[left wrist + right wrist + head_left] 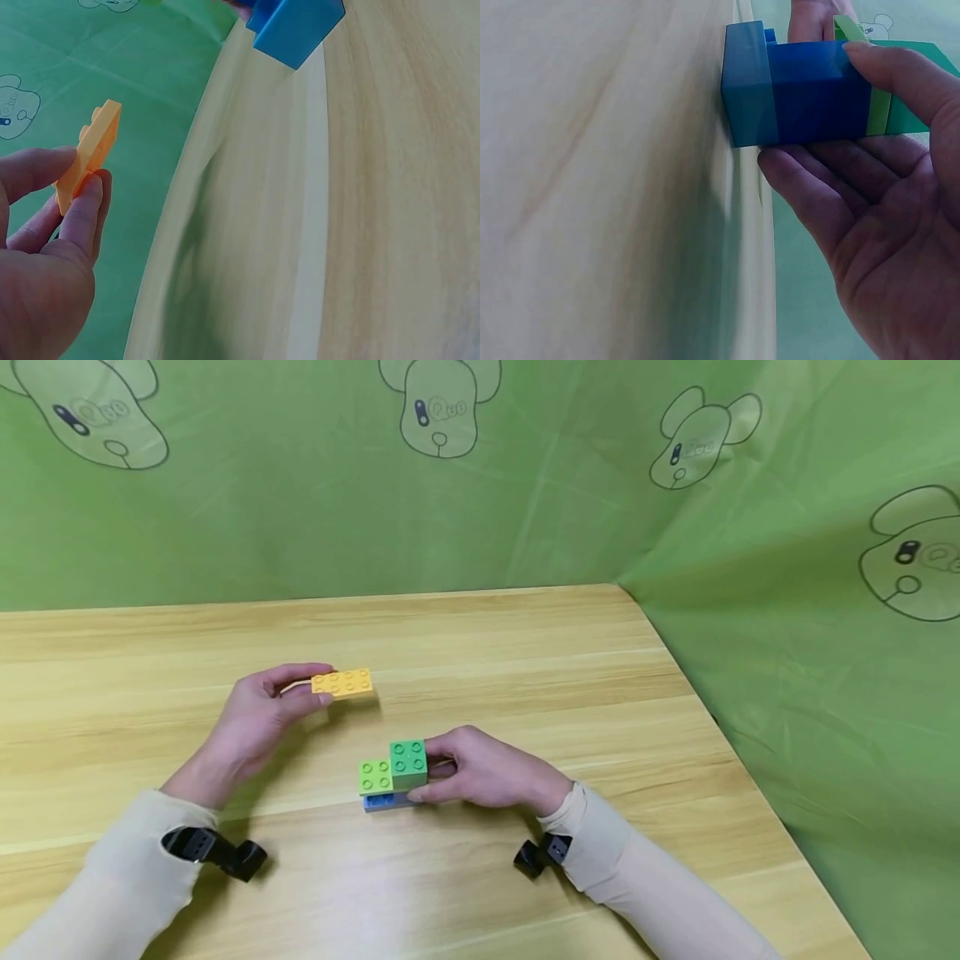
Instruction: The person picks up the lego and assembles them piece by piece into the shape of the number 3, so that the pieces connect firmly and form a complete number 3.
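My left hand (255, 714) pinches a flat yellow-orange toy building brick (343, 683) by its left end, above the table. In the left wrist view this brick (91, 154) is seen edge-on between thumb and fingertips. Lower and to the right, my right hand (498, 770) grips a stack of bricks from its right side. A green brick (408, 760) tops the stack, over one end of a thin lime plate brick (375, 777). Beneath come a dark blue brick (821, 94) and a lighter blue one (748, 82), close over the table.
The wooden table (600, 693) ends at a back edge and a slanting right edge. A green cloth (315, 518) with printed bear-like heads hangs behind it and along the right. A small black camera is strapped to each wrist.
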`<state>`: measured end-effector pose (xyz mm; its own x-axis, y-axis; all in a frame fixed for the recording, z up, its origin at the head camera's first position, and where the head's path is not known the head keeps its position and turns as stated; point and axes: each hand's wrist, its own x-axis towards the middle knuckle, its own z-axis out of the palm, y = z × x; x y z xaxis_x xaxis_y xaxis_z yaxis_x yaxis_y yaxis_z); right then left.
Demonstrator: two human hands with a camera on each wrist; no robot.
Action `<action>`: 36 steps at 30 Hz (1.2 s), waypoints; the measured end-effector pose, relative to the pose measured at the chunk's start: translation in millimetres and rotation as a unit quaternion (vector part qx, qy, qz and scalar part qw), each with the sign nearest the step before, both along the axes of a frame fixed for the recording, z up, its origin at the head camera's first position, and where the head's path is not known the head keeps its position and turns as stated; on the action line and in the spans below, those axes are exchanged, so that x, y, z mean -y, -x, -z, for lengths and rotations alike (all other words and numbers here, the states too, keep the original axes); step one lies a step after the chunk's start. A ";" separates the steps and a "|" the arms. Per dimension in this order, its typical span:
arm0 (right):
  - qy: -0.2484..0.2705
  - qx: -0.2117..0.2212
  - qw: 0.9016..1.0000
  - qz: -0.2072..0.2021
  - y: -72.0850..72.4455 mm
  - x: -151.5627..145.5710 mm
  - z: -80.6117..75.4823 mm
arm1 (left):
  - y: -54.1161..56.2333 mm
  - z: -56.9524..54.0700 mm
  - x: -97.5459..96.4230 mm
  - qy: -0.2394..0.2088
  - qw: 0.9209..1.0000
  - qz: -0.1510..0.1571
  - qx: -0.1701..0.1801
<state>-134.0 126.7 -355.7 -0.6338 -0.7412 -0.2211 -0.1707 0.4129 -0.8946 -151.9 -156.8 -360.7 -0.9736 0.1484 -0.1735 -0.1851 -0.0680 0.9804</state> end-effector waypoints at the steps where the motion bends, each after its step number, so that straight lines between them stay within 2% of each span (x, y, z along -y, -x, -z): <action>1: 0.000 0.001 1.000 0.001 -0.1 -0.1 -0.4 | -0.7 -1.1 -0.1 -0.001 1.000 0.001 -0.004; 10: 0.000 0.004 1.000 0.003 -0.1 -0.6 -1.0 | -4.0 -2.5 -1.6 -0.009 1.000 0.000 -0.023; 19: 0.003 0.009 1.000 0.006 -0.5 -1.4 -1.5 | -9.1 -6.1 -1.3 0.012 1.000 0.002 -0.027; 27: -0.005 -0.005 1.000 0.003 -0.2 -2.2 -1.7 | -13.3 -12.8 4.2 0.095 0.994 0.013 -0.046; 32: -0.004 -0.012 1.000 -0.001 0.2 -2.1 -0.7 | -16.9 -14.7 5.1 0.099 0.993 0.021 -0.053; 36: -0.003 -0.011 1.000 -0.004 0.0 -1.9 -0.1 | -18.5 -14.2 2.1 0.080 0.995 0.024 -0.055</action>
<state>-134.0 128.6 -355.5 -0.6331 -0.7445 -0.2120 -0.1939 0.4176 -0.8877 -133.4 -158.8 -346.5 -0.9804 0.1742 -0.0921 -0.0761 0.0961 0.9925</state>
